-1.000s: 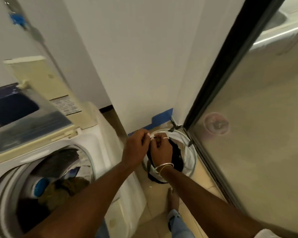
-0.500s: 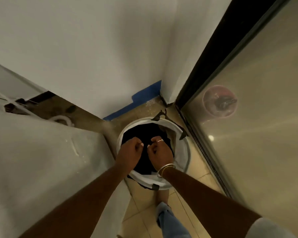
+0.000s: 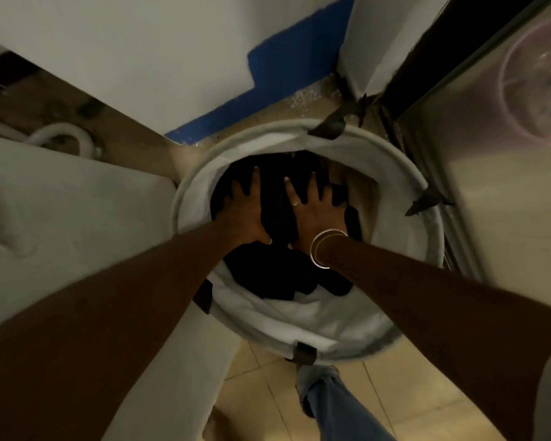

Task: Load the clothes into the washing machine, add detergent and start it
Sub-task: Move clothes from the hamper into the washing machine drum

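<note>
A round white laundry basket (image 3: 404,192) stands on the floor below me, with dark clothes (image 3: 268,272) piled inside. My left hand (image 3: 245,211) lies flat on the dark clothes with fingers spread. My right hand (image 3: 315,208), with a ring and bangles at the wrist, rests beside it, fingers spread too, on the same pile. Neither hand has closed around any cloth. The white side of the washing machine (image 3: 61,224) fills the left; its drum is out of view.
A white wall with blue tape (image 3: 268,74) runs behind the basket. A glass door with a dark frame (image 3: 506,186) stands at the right. A white hose (image 3: 67,135) lies behind the machine. My jeans leg and foot (image 3: 325,399) stand on the tiled floor.
My view has dropped from the open washer down to the basket. Both hands went from closed fists at the rim to spread flat, deeper on the dark clothes.
</note>
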Demonstrator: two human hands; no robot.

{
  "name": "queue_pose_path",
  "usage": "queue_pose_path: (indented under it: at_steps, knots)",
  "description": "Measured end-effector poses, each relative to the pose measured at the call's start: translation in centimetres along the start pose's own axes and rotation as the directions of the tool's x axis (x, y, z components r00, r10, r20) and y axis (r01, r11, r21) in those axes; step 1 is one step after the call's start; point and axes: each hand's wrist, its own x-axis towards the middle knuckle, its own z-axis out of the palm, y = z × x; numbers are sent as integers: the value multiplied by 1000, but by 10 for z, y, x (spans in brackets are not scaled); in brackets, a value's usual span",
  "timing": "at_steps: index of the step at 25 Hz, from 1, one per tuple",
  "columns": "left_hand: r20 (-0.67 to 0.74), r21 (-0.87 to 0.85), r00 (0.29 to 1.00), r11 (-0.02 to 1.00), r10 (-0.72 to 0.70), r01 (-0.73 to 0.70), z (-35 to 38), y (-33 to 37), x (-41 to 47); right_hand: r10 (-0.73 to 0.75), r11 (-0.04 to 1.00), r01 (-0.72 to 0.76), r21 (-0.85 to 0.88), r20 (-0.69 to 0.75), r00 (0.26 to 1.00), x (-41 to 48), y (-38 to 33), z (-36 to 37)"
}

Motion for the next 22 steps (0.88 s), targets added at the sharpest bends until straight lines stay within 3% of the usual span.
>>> queue_pose_path:
  at_steps: [2,5,8,11,15,18,22]
  knots:
    - [15,15,1000,1000,-11,11,7,4,-2,-52,998,48,-45,-98,994,1,1,-3]
    - [-123,-7,989,997,78,-80,1,12,-30,-134,989,143,34,-203,970,-15,2,-19]
    - [-141,-68,984,990,112,-122,-25,20,-73,-95,963,144,227,-215,972,-52,3,-37]
    - [-214,-254,973,957,88,-142,-62,27,-130,-16,959,118,258,-365,931,-99,-2,-60]
    - [-361,-501,920,800,152,-329,-109,33,-217,180,888,100,449,-539,822,-171,-18,-106]
    - [-439,-594,886,692,149,-411,-157,44,-286,288,716,268,645,-623,728,-224,-30,-158]
    - [-572,-624,810,572,130,-532,-225,47,-374,275,625,457,633,-726,630,-299,-55,-240]
